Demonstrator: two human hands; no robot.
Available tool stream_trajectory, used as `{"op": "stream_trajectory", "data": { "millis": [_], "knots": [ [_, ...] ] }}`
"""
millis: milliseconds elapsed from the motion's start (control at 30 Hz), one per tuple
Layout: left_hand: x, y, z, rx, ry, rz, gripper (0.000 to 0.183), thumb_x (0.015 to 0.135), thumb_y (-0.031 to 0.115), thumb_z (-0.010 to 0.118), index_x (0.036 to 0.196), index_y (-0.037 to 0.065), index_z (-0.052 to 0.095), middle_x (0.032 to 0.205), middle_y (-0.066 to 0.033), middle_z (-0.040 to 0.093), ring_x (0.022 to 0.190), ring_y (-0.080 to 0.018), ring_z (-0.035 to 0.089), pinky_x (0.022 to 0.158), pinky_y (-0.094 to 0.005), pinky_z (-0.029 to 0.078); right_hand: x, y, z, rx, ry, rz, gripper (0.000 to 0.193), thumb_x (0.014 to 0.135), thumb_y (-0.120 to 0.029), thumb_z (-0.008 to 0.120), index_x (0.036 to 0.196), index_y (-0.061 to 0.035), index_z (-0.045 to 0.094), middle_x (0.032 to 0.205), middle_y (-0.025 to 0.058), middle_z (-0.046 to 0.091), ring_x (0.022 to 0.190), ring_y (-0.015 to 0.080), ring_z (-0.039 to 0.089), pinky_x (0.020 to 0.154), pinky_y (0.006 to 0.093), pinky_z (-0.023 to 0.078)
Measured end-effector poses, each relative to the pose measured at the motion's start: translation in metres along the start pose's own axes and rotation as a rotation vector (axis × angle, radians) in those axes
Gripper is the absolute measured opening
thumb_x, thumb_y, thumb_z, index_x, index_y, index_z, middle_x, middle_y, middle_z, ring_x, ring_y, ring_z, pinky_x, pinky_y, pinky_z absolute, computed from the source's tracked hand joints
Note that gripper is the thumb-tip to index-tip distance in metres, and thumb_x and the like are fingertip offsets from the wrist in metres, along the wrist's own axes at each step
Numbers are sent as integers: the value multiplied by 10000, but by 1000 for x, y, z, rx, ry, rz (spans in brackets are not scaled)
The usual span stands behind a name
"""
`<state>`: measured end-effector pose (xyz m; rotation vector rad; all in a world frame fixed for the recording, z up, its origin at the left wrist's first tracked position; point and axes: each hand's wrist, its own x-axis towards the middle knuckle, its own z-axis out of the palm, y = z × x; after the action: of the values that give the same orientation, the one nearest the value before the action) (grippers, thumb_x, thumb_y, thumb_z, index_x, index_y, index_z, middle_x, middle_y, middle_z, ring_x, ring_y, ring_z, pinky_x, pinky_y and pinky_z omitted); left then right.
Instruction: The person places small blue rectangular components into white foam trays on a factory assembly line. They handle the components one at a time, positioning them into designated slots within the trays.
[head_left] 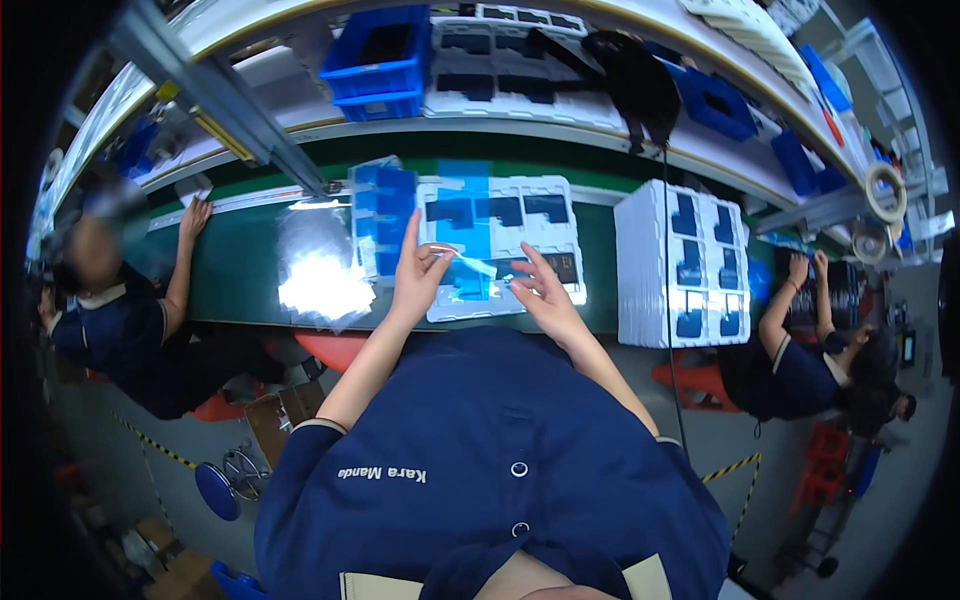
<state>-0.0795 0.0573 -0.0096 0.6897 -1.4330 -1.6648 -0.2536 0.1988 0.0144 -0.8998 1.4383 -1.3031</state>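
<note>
Our left hand (418, 275) pinched a strip (477, 264); our right hand (546, 298) spread its fingers. Film (463, 183) covered only part of the tray (507, 187).

Blue film (464, 178): thin plastic, translucent, glossy. Tray (577, 230): white moulded plastic, smooth. Clear sheets (318, 245): plastic, highly glossy, strong glare. Worktop (230, 270): green, smooth-looking. Post (240, 112): grey metal. Shirt (570, 430): matt cloth. Bin (370, 62): smooth blue plastic.

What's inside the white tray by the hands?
Dark flat pieces sit in the white tray. Blue film and the right hand cover parts, so I can't see everything underneath.
</note>
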Motion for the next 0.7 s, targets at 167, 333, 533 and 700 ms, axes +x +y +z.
{"op": "stream_trajectory", "data": {
  "millis": [167, 333, 533, 700],
  "knots": [
    [-9, -9, 22, 186, -171, -82, 506, 842, -13, 612, 1313, 25, 433, 960, -72, 580, 873, -102, 563, 790, -237, 455, 6, 6, -14, 100, -142, -17, 612, 838, -1, 611, 1383, -67, 340, 1139, 76, 534, 926, 83, 527, 782, 209, 426],
    [-19, 18, 55, -25, -243, -183, 459, 825, -36, 622, 1254, -5, 461, 962, -80, 607, 856, -98, 584, 753, -230, 476, 1, 11, -42, 62, -202, 68, 449, 825, 33, 613, 1255, -10, 492, 914, 17, 617, 798, 47, 545, 710, 184, 434],
    [-25, 9, 65, 10, -180, -284, 171, 821, -6, 648, 985, -39, 613, 899, -65, 650, 834, -96, 607, 730, -215, 482, 4, 1, -54, -51, -30, -34, 138, 798, -85, 686, 924, -30, 681, 828, -5, 563, 688, 52, 483, 623, 199, 401],
    [-33, 3, 74, 175, -22, -249, 72, 809, 19, 673, 845, -36, 645, 808, -42, 654, 740, -72, 585, 664, -202, 458, 11, 18, -66, -44, -114, -186, 139, 822, -139, 680, 770, -16, 645, 854, 16, 478, 720, 86, 451, 630, 224, 371]
  ]
}}
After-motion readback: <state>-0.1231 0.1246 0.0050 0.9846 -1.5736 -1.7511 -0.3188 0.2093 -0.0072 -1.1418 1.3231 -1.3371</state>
